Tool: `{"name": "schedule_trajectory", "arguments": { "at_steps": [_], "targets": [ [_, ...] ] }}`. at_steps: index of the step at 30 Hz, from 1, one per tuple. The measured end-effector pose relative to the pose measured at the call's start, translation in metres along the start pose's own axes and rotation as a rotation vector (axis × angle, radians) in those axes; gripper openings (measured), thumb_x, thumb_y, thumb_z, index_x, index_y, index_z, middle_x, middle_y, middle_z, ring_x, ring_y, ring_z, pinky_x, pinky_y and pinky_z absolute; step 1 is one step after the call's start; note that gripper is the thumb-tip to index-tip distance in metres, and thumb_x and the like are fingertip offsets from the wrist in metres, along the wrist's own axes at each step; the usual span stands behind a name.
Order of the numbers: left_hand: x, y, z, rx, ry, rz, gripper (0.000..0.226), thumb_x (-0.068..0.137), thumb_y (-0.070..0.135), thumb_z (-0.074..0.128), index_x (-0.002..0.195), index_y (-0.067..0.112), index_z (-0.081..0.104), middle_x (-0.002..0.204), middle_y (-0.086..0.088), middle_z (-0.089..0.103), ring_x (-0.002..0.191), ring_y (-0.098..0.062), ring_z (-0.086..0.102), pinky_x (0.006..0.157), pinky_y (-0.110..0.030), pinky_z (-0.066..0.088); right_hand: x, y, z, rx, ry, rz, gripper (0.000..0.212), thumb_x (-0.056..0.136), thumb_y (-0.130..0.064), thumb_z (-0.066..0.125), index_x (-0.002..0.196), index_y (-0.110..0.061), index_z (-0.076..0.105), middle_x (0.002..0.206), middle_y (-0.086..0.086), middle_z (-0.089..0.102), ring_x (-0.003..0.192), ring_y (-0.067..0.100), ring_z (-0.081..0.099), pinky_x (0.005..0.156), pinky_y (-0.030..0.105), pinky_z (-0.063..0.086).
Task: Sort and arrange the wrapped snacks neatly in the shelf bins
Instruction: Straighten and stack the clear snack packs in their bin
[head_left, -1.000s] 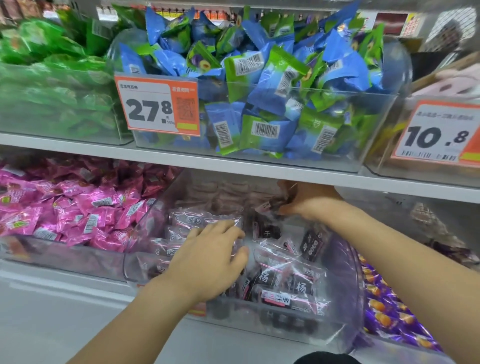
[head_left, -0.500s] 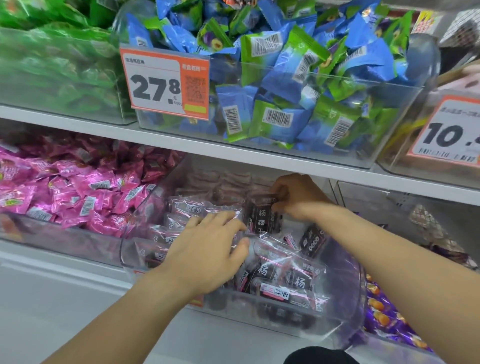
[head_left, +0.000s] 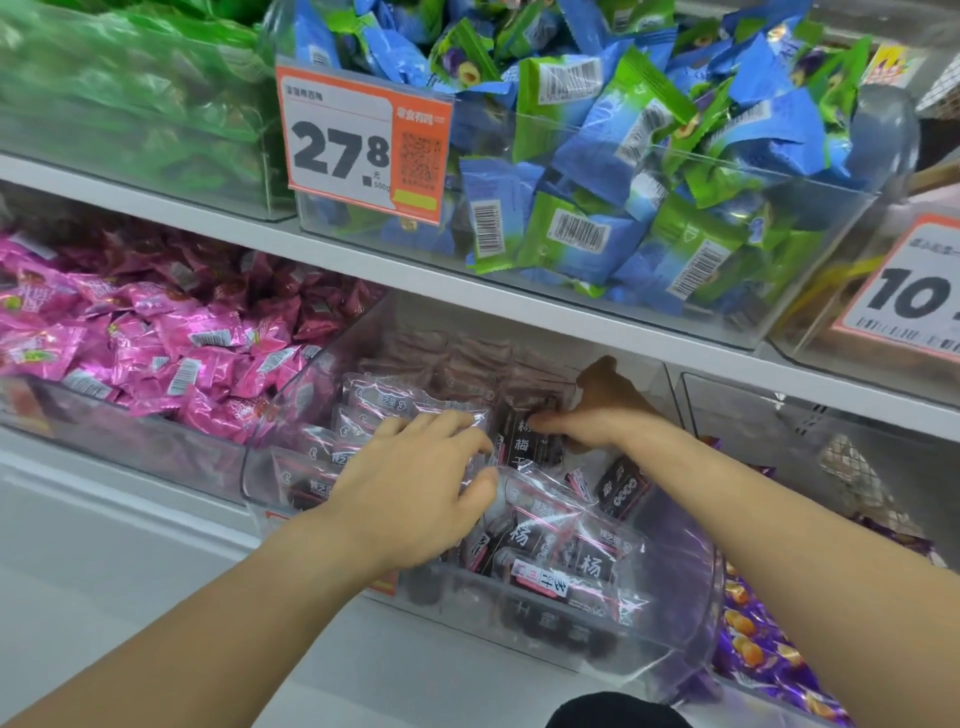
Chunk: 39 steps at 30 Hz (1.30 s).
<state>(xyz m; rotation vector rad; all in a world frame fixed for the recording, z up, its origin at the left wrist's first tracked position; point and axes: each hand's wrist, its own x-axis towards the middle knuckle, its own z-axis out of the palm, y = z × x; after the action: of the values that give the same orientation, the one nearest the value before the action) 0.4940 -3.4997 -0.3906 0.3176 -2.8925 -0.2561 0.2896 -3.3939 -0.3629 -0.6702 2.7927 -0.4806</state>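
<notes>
L hand (head_left: 415, 493): lying flat, fingers spread, pressing clear-wrapped snacks (head_left: 395, 410).
R hand (head_left: 597, 415): pinching dark snack pack (head_left: 527, 441) in clear bin (head_left: 691, 613).

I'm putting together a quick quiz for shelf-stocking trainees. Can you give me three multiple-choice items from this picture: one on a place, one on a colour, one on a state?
1. Where is the bin the hands are working in?
A. On the upper shelf, behind the 27.8 tag
B. On the lower shelf, right of the pink snacks
C. On the floor

2. What colours are the packets behind the 27.8 price tag?
A. Blue and green
B. Pink
C. Purple and orange

3. What is the right hand doing?
A. Hanging idle outside the bin
B. Pressing flat on the shelf edge
C. Pinching a dark packet

Answers:
1 B: the clear bin sits under the shelf board, beside the pink snacks.
2 A: the packets by the price tag are blue and green.
3 C: the right hand has its fingertips closed on the dark packet, while the left hand rests on clear-wrapped packets.
</notes>
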Motion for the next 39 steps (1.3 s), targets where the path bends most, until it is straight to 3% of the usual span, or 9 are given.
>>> {"name": "schedule_trajectory", "arguments": {
  "at_steps": [7,16,18,22,25,27,33,37,39],
  "targets": [
    [0.002,-0.002,0.002,0.005,-0.009,-0.002,0.054,0.090,0.053,0.020,0.130,0.034,0.049,0.141,0.015,0.044,0.127,-0.010,0.044,0.108,-0.036,0.030,0.005,0.002,0.010,0.015,0.013,0.009,0.118,0.058,-0.056,0.090,0.145,-0.007,0.026,0.137,0.008,0.056,0.111,0.025,0.065,0.087,0.029,0.053],
    [0.001,-0.003,0.001,-0.024,-0.021,0.003,0.058,0.089,0.054,0.018,0.133,0.033,0.048,0.146,0.014,0.041,0.131,-0.010,0.040,0.110,-0.037,0.029,0.003,0.002,0.008,0.107,-0.020,-0.007,0.108,0.054,-0.048,0.094,0.136,-0.011,0.034,0.131,0.008,0.058,0.110,0.028,0.065,0.092,0.037,0.055],
    [0.001,-0.003,0.001,-0.028,-0.017,0.006,0.058,0.088,0.055,0.017,0.133,0.034,0.048,0.146,0.014,0.041,0.131,-0.010,0.041,0.110,-0.037,0.029,-0.006,0.002,-0.002,-0.032,-0.014,-0.033,0.106,0.061,-0.051,0.090,0.142,-0.011,0.033,0.136,0.007,0.055,0.119,0.027,0.059,0.090,0.029,0.047],
    [0.001,-0.004,0.001,-0.021,0.009,0.015,0.062,0.086,0.057,0.011,0.129,0.034,0.051,0.139,0.014,0.046,0.125,-0.011,0.045,0.106,-0.037,0.033,-0.035,0.003,-0.030,-0.436,-0.055,-0.199,0.067,0.074,-0.047,0.082,0.127,-0.021,0.051,0.122,0.003,0.061,0.104,0.022,0.060,0.085,0.028,0.048],
    [0.002,-0.003,0.002,-0.012,0.006,0.008,0.059,0.087,0.056,0.013,0.126,0.034,0.052,0.135,0.014,0.049,0.122,-0.012,0.048,0.104,-0.037,0.034,-0.049,0.003,-0.038,-0.886,-0.294,-0.171,0.075,0.074,-0.046,0.082,0.138,-0.021,0.052,0.131,0.001,0.060,0.113,0.025,0.060,0.093,0.030,0.050],
    [0.003,-0.003,0.002,-0.014,0.011,0.005,0.059,0.087,0.056,0.014,0.125,0.035,0.053,0.133,0.014,0.050,0.121,-0.012,0.048,0.104,-0.037,0.035,-0.053,0.004,-0.039,-0.942,-0.325,-0.138,0.078,0.069,-0.041,0.087,0.136,-0.019,0.054,0.128,0.002,0.062,0.110,0.025,0.062,0.091,0.030,0.051],
    [0.001,-0.004,0.001,-0.024,0.012,0.002,0.062,0.086,0.057,0.012,0.124,0.032,0.054,0.131,0.012,0.051,0.120,-0.013,0.049,0.105,-0.038,0.034,-0.054,0.011,-0.055,-0.625,-0.137,-0.365,0.075,0.059,-0.021,0.091,0.124,-0.031,0.054,0.115,0.000,0.052,0.094,0.017,0.054,0.066,0.023,0.042],
    [0.002,-0.003,0.000,-0.030,-0.003,-0.006,0.055,0.090,0.056,0.018,0.127,0.033,0.053,0.134,0.013,0.050,0.122,-0.013,0.048,0.106,-0.039,0.033,-0.062,0.025,-0.061,-0.180,-0.042,-0.440,0.088,0.062,-0.016,0.090,0.134,-0.037,0.043,0.108,-0.009,0.063,0.098,0.013,0.062,0.090,0.032,0.051],
    [0.003,-0.003,-0.001,-0.040,-0.014,-0.010,0.053,0.090,0.055,0.020,0.128,0.034,0.052,0.136,0.013,0.048,0.123,-0.012,0.046,0.106,-0.038,0.033,-0.062,0.029,-0.055,-0.020,-0.003,-0.465,0.074,0.067,-0.009,0.087,0.125,-0.038,0.052,0.103,-0.017,0.066,0.099,0.006,0.063,0.094,0.034,0.052]
  ]
}}
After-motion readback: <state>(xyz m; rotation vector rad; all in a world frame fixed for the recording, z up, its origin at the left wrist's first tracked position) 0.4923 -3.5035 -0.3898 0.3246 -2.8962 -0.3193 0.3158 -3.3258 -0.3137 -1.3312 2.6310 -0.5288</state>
